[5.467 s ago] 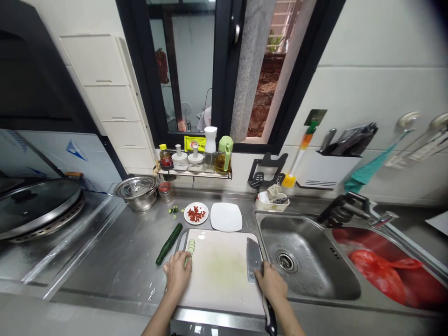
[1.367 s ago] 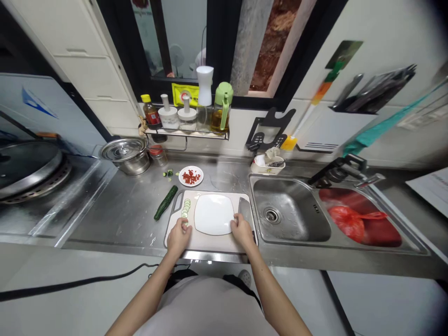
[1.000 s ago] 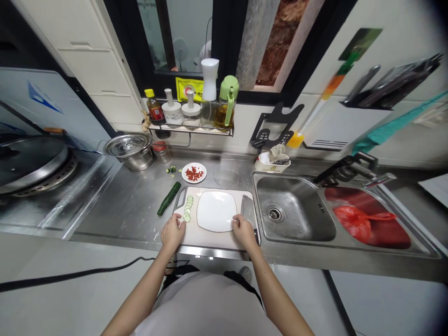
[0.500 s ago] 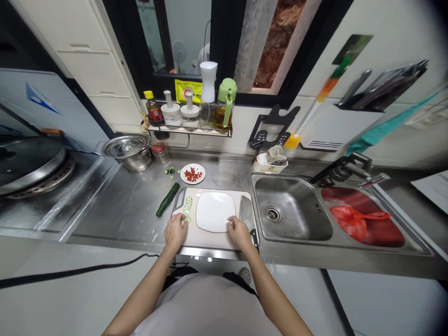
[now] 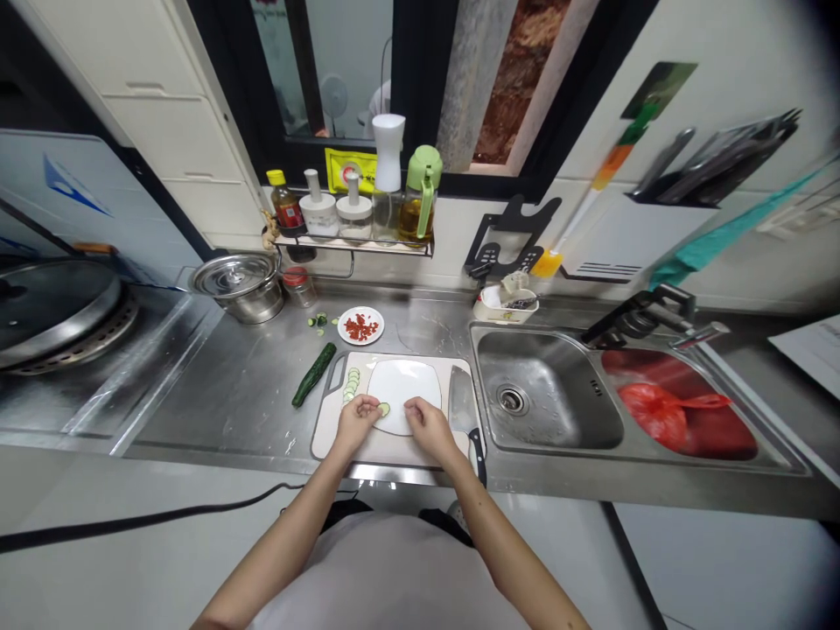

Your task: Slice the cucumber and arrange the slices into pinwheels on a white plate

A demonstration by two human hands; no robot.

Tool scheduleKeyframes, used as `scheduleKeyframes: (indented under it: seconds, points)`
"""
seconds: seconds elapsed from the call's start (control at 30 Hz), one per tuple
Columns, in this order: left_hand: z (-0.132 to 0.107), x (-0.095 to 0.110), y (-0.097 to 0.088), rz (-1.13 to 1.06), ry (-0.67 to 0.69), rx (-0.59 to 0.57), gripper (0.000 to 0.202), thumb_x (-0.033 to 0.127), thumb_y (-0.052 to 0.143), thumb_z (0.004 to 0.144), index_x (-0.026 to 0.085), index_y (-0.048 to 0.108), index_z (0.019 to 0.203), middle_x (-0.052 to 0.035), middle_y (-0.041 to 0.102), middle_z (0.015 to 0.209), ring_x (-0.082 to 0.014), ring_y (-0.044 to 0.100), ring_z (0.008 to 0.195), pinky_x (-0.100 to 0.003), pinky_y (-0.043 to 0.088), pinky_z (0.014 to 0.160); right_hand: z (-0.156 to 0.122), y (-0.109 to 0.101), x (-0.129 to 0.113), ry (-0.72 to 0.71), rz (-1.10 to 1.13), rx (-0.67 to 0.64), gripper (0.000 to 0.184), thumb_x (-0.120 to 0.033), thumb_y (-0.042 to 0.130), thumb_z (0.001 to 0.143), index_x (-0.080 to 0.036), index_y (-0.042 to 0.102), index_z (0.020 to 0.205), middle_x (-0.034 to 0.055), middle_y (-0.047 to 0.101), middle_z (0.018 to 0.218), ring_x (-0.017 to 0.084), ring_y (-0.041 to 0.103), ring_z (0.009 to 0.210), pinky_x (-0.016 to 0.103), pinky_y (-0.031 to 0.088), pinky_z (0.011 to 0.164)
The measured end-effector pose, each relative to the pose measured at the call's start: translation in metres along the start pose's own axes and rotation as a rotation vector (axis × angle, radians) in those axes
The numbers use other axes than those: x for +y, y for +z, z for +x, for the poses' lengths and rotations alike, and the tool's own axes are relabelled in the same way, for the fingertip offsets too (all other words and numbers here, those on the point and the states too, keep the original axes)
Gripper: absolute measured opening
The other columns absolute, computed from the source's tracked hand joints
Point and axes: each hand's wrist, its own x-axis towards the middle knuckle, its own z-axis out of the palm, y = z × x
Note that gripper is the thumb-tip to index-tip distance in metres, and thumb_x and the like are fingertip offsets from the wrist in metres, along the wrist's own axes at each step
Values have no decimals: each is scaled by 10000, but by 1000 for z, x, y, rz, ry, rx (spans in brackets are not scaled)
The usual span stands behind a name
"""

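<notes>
Between the thumb and fingers of my left hand (image 5: 358,422) is a round cucumber slice (image 5: 384,409), over the left part of a white plate (image 5: 407,376). My right hand (image 5: 430,427) is above the plate's lower right, its fingertips pinched together; whether anything is in them I cannot make out. The plate lies on a pale cutting board (image 5: 394,451). A row of overlapping cucumber slices (image 5: 353,381) runs along the board left of the plate. On the board's right side rests a kitchen knife (image 5: 461,398) with a black handle.
A whole cucumber (image 5: 314,374) lies left of the board. Behind stand a small plate of chopped red pieces (image 5: 360,326), cucumber scraps (image 5: 320,321) and a lidded steel pot (image 5: 246,293). The double sink (image 5: 551,385) is on the right, a red plastic bag (image 5: 656,414) in its far basin.
My left hand has moved right from the slice row, carrying one cucumber slice over the plate. My right hand has left the plate's right edge and come inward, nearer the left.
</notes>
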Motion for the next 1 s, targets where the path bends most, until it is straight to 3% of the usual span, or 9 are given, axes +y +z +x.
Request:
scheduleKeyframes:
  seconds: [0.17,0.37,0.53,0.63,0.73,0.87,1.0]
  points:
    - [-3,19,12,-49,8,-79,311,371,760,559,162,623,744,-6,621,693,-111,548,641,-238,438,643,7,5,-11,-120,141,46,211,-298,473,872,-198,641,951,45,671,906,165,584,800,284,454,744]
    - [-4,25,15,22,41,-116,315,401,734,587,159,633,763,-24,630,742,-117,538,671,-244,425,657,10,6,-14,-102,215,29,148,-277,485,843,-196,607,822,14,650,794,150,569,738,262,448,695]
    - [-6,25,12,110,41,-46,369,451,713,629,167,630,849,-2,610,710,-98,477,589,-232,376,596,10,0,-15,-122,158,75,162,-285,465,872,-199,589,810,16,642,790,158,567,767,268,436,711]
    - [-7,29,9,84,-12,-49,386,537,677,674,168,603,758,11,579,608,-104,494,575,-232,379,598,8,-6,-17,-201,50,138,198,-296,438,917,-200,591,835,38,645,833,177,560,817,294,427,755]
    - [-8,36,9,66,-111,-165,478,626,623,709,152,596,652,-17,604,594,-93,473,540,-224,348,550,6,-13,-19,-318,-58,187,241,-289,400,955,-198,611,880,62,639,868,195,541,852,318,423,782]
    - [-10,47,11,-9,-329,-269,567,685,602,691,131,661,794,-46,663,724,-58,416,485,-209,172,443,5,-17,-23,-471,-163,213,253,-257,397,965,-202,644,955,83,627,912,214,522,902,340,432,800]
    - [-11,54,14,-124,-412,-301,501,603,655,656,134,657,833,-38,652,768,-40,390,481,-200,109,438,3,-20,-24,-538,-240,211,256,-212,411,954,-222,660,1016,87,617,945,222,516,950,349,441,810]
